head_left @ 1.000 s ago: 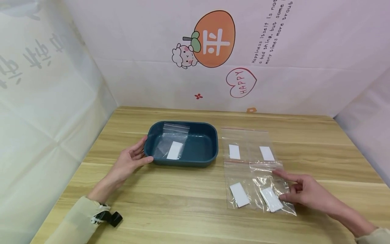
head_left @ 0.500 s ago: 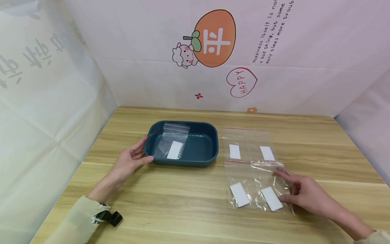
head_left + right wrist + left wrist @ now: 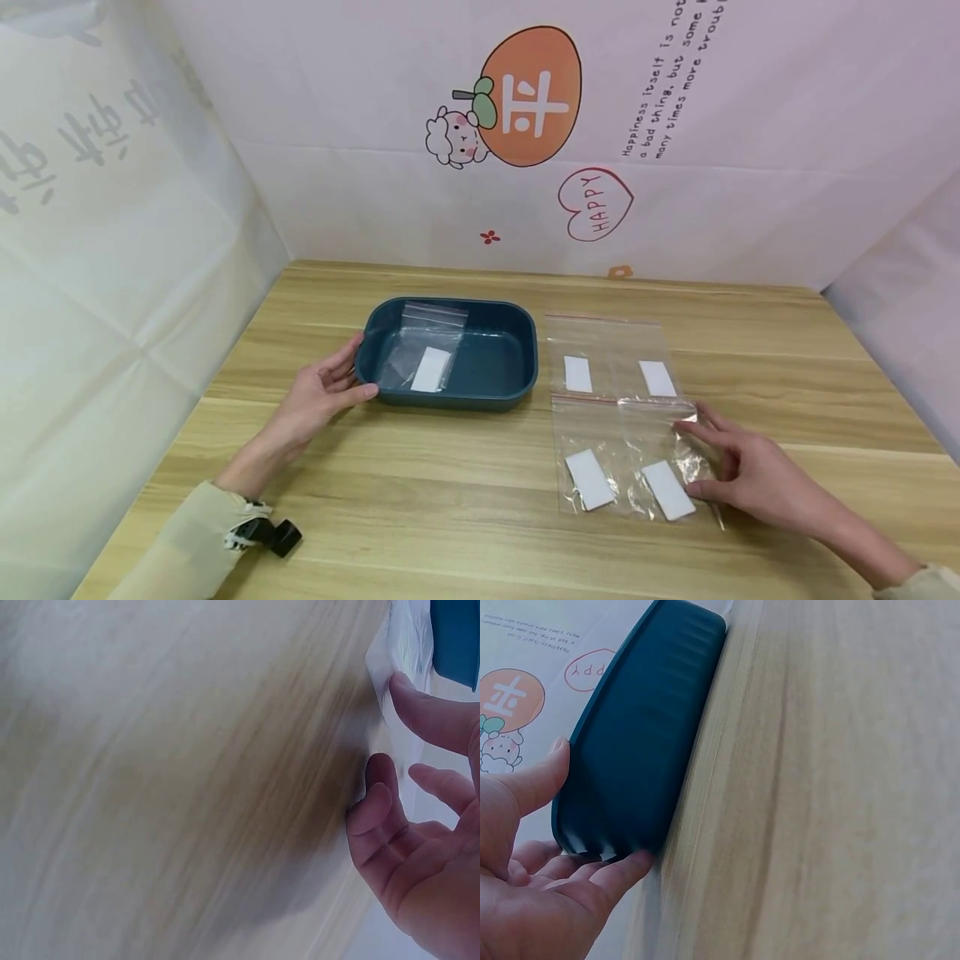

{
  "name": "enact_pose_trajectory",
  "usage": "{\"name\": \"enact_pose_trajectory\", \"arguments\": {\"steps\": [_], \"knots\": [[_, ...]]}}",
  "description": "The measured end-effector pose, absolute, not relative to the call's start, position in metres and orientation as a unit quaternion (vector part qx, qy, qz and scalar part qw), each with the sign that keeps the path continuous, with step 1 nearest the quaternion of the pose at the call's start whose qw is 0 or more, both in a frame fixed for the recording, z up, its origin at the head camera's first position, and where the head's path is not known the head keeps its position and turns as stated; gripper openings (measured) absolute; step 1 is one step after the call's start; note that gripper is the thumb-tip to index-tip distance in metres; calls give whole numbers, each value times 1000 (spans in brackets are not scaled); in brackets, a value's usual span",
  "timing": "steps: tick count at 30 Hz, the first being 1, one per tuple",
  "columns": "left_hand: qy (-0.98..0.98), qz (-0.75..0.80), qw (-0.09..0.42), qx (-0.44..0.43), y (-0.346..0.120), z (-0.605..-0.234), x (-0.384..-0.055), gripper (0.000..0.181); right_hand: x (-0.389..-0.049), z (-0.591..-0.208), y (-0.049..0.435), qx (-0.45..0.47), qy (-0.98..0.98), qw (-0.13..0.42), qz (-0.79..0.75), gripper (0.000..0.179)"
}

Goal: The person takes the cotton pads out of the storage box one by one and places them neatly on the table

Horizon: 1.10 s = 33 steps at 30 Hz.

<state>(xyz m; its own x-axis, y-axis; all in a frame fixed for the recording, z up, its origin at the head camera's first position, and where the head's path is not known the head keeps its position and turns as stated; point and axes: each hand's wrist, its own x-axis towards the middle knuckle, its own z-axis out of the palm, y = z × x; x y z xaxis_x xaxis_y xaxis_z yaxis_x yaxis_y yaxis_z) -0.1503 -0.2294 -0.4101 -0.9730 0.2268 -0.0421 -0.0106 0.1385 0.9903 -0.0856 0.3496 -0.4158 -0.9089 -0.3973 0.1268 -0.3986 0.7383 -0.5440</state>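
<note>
My left hand (image 3: 318, 396) holds the left end of a dark teal rectangular box (image 3: 491, 402), thumb at its front left corner and fingers along the end. In the left wrist view the thumb (image 3: 544, 776) lies at the rim and the fingertips reach the lower edge. Inside the box is a clear zip bag (image 3: 401, 354) with a white rectangular piece (image 3: 431, 369) in it. On the right, my right hand (image 3: 761, 479) touches the right edge of the nearest right zip bag (image 3: 648, 433), thumb and index finger spread apart. That bag holds a white piece (image 3: 669, 490).
Three more zip bags with white pieces lie alongside: front left bag (image 3: 588, 429), back left bag (image 3: 577, 337) and back right bag (image 3: 637, 337), overlapping one another. A printed white cloth (image 3: 375, 192) stands behind the wooden table (image 3: 435, 517).
The right hand's fingers have shifted slightly at the bag's right edge, and the bag looks flatter than before. The left hand and the box have stayed in place.
</note>
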Motion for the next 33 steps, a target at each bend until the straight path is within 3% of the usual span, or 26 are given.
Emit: {"name": "enact_pose_trajectory", "arguments": {"steps": [7, 24, 33], "knots": [[746, 655, 96, 73, -230, -409, -150, 85, -86, -411, 350, 218, -935, 11, 278, 79], [748, 652, 99, 72, -231, -409, -150, 86, -89, -395, 335, 199, -935, 40, 291, 42], [751, 650, 95, 71, -231, -409, -150, 86, -119, -351, 296, 180, -933, -8, 311, 21]]}}
